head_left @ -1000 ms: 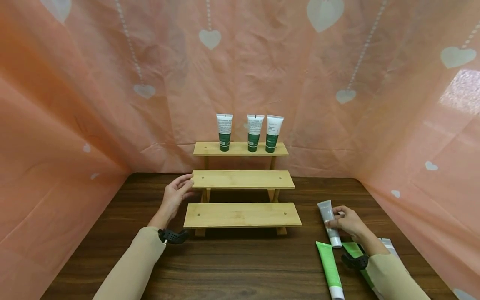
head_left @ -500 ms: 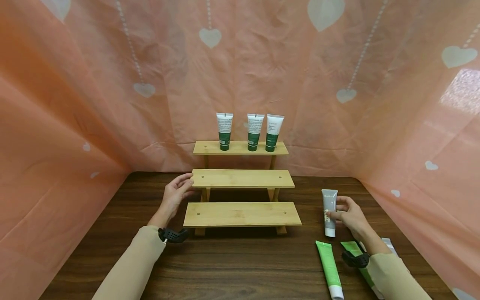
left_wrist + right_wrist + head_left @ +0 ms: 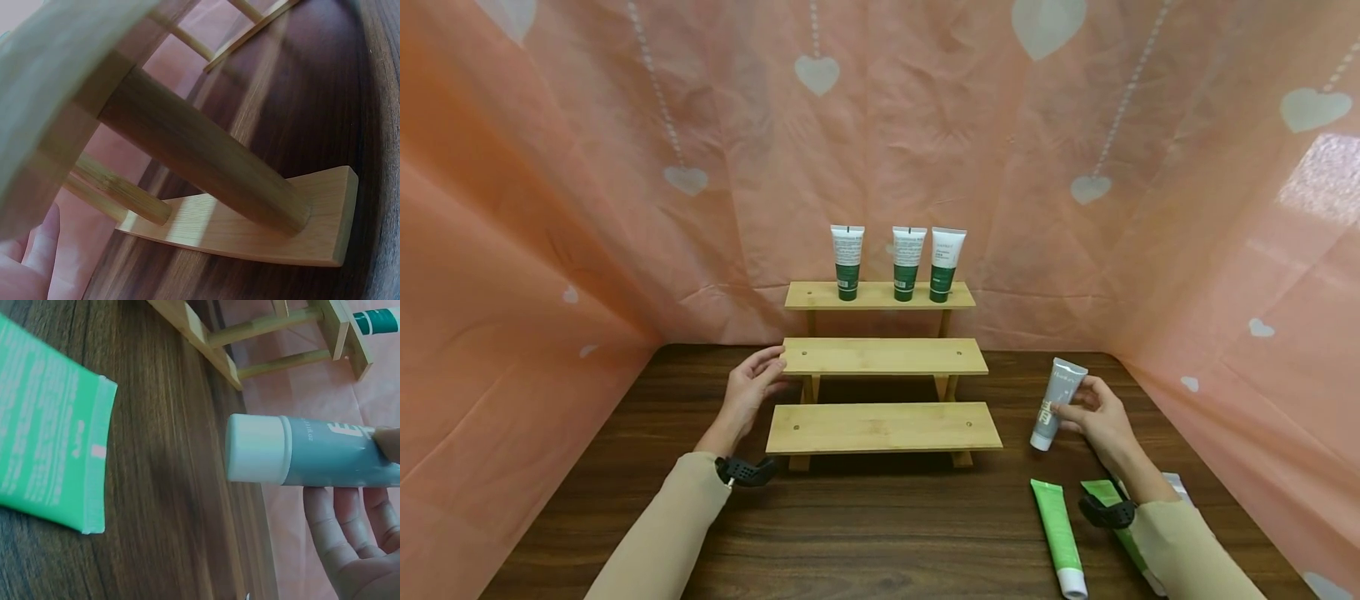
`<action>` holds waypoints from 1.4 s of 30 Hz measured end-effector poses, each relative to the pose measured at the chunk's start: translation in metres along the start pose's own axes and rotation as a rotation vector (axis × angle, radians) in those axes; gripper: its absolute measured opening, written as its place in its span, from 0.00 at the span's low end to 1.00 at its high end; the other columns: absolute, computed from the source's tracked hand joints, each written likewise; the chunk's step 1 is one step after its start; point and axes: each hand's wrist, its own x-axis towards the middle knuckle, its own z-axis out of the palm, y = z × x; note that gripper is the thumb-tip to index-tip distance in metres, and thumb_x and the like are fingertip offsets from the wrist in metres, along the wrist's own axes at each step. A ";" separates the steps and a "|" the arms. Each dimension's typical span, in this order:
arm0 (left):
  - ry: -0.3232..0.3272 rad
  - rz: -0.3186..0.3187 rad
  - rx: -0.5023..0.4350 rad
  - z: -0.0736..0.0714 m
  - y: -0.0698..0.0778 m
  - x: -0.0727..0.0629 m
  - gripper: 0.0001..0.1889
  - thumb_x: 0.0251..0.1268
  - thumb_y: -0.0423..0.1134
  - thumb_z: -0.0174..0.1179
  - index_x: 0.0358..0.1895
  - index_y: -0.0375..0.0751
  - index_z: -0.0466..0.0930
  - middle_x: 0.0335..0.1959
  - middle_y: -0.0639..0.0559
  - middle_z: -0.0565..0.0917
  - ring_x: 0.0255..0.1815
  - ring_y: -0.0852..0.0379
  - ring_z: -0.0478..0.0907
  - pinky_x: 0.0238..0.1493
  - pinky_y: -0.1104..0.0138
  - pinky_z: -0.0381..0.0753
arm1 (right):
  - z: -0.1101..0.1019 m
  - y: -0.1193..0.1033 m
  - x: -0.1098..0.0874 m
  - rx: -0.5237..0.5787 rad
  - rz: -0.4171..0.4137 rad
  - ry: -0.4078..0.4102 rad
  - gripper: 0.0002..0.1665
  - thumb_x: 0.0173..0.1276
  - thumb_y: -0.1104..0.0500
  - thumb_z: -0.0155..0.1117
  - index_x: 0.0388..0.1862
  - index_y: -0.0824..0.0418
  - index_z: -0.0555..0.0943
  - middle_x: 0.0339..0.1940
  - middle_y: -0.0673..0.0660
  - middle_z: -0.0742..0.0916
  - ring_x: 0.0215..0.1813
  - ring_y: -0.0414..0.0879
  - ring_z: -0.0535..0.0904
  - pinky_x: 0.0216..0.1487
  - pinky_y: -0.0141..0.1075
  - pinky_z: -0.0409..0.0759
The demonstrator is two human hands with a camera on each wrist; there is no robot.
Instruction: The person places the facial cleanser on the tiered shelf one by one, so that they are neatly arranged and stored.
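A person in pale sleeves works at a dark wood-grain counter (image 3: 880, 533), in front of a pink curtain (image 3: 880, 150) printed with white hearts. The right hand (image 3: 1108, 429) pinches a grey tube (image 3: 1060, 398) around its middle, thumb on the printed face and fingers behind. The tube is held above the counter, right of a three-tier wooden rack (image 3: 883, 429); it tilts, with its white cap (image 3: 259, 449) pointing down and toward the rack and its flat crimped end up.

The left hand (image 3: 749, 390) touches the left end of the rack's middle shelf (image 3: 880, 358); whether it grips the board or only rests there, I cannot tell.

On the top shelf (image 3: 871, 293), three white-and-green tubes (image 3: 909, 265) stand upright on their caps: two near each other toward the right, one apart toward the left. On the counter below the right hand lies a bright green tube (image 3: 1058, 537). A second green tube (image 3: 1101, 493) and a silvery tube (image 3: 1177, 483) are partly hidden by the right forearm.

The grey tube looks light and smooth, probably soft enough to dent if squeezed and perhaps a little slippery. The mid-body seems a sound place to hold it, leaving the stiffer, flat-ended cap free underneath
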 end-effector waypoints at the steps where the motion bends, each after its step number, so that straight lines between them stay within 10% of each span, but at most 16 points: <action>1: 0.002 -0.002 0.001 -0.001 -0.002 0.001 0.23 0.64 0.40 0.60 0.60 0.35 0.71 0.44 0.47 0.78 0.39 0.56 0.80 0.54 0.47 0.71 | 0.001 -0.002 0.000 0.020 -0.009 0.003 0.28 0.60 0.64 0.67 0.55 0.61 0.64 0.44 0.60 0.75 0.39 0.39 0.78 0.40 0.43 0.82; 16: -0.018 0.013 -0.004 0.002 0.011 -0.006 0.23 0.66 0.35 0.57 0.62 0.31 0.68 0.42 0.49 0.79 0.39 0.54 0.79 0.54 0.47 0.71 | 0.007 -0.017 0.002 0.230 -0.101 -0.005 0.21 0.62 0.68 0.64 0.52 0.59 0.69 0.39 0.53 0.77 0.38 0.41 0.78 0.33 0.35 0.82; 42: 0.002 -0.011 -0.004 0.005 0.013 -0.007 0.22 0.66 0.35 0.57 0.61 0.32 0.69 0.44 0.45 0.78 0.37 0.60 0.80 0.56 0.43 0.66 | 0.031 -0.052 0.007 0.227 -0.258 -0.039 0.18 0.64 0.68 0.62 0.52 0.60 0.73 0.40 0.55 0.78 0.40 0.41 0.78 0.34 0.34 0.82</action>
